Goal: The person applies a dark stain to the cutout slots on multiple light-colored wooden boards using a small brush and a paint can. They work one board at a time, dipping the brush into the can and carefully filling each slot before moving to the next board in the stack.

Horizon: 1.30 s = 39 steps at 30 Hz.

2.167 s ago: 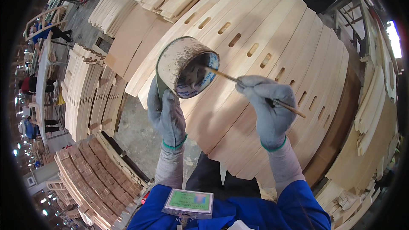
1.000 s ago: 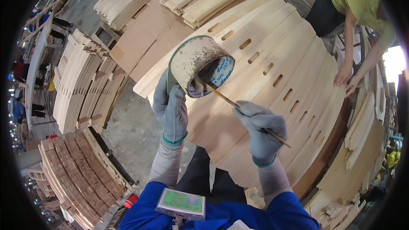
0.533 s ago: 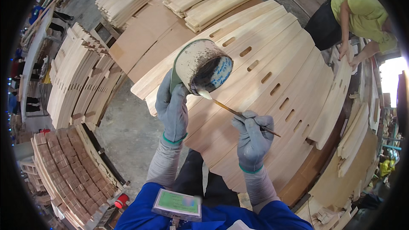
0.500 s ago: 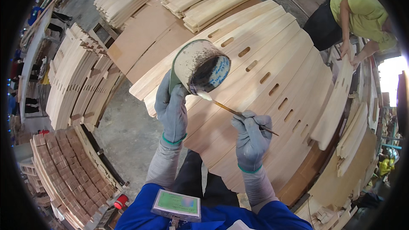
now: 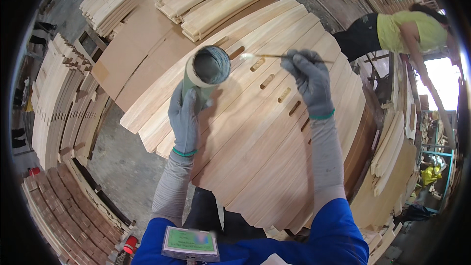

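Note:
In my gloved left hand (image 5: 184, 120) is a pot (image 5: 191, 74) with a grey, smeared inside, its mouth tilted toward me. The fingers wrap round its lower side. My gloved right hand (image 5: 308, 79) pinches a thin brush (image 5: 269, 55) by its handle. White stuff coats the brush's tip, which hovers close to the slots near the far end of the boards. Under both hands, pale wooden boards (image 5: 245, 137) lie side by side, and a row of oblong slots (image 5: 267, 81) runs across them. Whether the tip touches wood I cannot tell.
Stacked curved boards (image 5: 216, 5) rest on brown cardboard (image 5: 137, 54) at the far side. More stacks (image 5: 64, 103) stand at left, with reddish wooden blocks (image 5: 68, 206) nearer me. A person in a yellow shirt (image 5: 407, 32) bends at the far right.
The brush has left the pot's rim and moved far and right over the slots with my right hand. My left hand has turned the pot more upright. The person at right has shifted.

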{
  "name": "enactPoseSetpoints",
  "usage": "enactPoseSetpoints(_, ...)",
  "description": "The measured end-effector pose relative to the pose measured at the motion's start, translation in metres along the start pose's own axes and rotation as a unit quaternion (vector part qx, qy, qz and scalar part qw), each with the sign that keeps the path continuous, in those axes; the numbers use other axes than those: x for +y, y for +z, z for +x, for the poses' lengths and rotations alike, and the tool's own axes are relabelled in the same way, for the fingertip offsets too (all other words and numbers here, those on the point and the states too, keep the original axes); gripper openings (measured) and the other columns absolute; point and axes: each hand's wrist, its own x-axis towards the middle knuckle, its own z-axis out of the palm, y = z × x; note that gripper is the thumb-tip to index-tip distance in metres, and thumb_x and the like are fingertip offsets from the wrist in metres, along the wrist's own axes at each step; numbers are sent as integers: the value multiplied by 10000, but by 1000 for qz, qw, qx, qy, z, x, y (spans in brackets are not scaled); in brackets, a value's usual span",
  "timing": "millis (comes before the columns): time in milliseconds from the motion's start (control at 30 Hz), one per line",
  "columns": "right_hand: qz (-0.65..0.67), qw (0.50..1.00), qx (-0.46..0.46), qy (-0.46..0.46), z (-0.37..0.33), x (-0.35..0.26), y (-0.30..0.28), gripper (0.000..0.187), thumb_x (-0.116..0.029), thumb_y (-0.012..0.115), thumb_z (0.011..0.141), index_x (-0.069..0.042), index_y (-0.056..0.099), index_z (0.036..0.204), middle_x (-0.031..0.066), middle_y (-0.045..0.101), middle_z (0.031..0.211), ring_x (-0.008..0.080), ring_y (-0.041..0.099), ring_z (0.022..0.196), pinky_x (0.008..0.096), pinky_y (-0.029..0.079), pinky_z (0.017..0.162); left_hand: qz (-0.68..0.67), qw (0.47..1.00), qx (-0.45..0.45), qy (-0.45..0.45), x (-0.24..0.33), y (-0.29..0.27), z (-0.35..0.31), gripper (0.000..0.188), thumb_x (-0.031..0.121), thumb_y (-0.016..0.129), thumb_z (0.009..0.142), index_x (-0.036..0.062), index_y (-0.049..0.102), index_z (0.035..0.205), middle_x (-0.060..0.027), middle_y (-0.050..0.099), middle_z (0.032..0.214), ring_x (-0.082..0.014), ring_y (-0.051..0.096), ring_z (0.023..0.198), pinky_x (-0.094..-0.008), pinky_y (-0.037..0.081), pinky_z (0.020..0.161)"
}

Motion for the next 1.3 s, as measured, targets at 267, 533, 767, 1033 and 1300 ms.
enactPoseSetpoints(267,-250,968,-21,-22,75,22,18,181,-85,613,849,62,547,931,136,617,833,178,647,724,266,580,652,78,982,94,143,-20,-20,20,380,135,454,944,-52,415,1273,-108,522,1183,-163,521,1041,-287,448,885)
enactPoseSetpoints(533,-329,937,-111,-29,98,54,27,146,-101,633,825,22,583,887,90,623,819,149,632,728,251,564,639,85,983,84,141,-18,-16,21,379,144,451,950,-48,420,1275,-102,519,1188,-156,504,1050,-280,417,904)
enactPoseSetpoints(767,-559,755,-273,-207,78,49,61,94,-112,623,813,-28,584,826,93,606,678,181,613,630,272,478,582,115,978,99,141,-16,-18,21,377,150,453,948,-50,427,1267,-108,520,1184,-157,502,1040,-279,410,902)
enactPoseSetpoints(1033,-545,785,-214,-202,100,38,43,92,-111,628,819,-31,582,816,74,633,692,143,615,638,252,474,575,90,983,99,127,-13,-10,21,365,139,463,938,-35,447,1259,-100,542,1143,-157,511,1012,-280,416,885)
enactPoseSetpoints(1300,-456,847,-241,-131,84,51,51,94,-87,646,807,-22,578,815,40,611,689,79,561,620,223,462,578,115,978,105,136,-15,-18,15,363,92,488,923,-22,449,1265,-106,544,1160,-161,516,1032,-283,410,901)
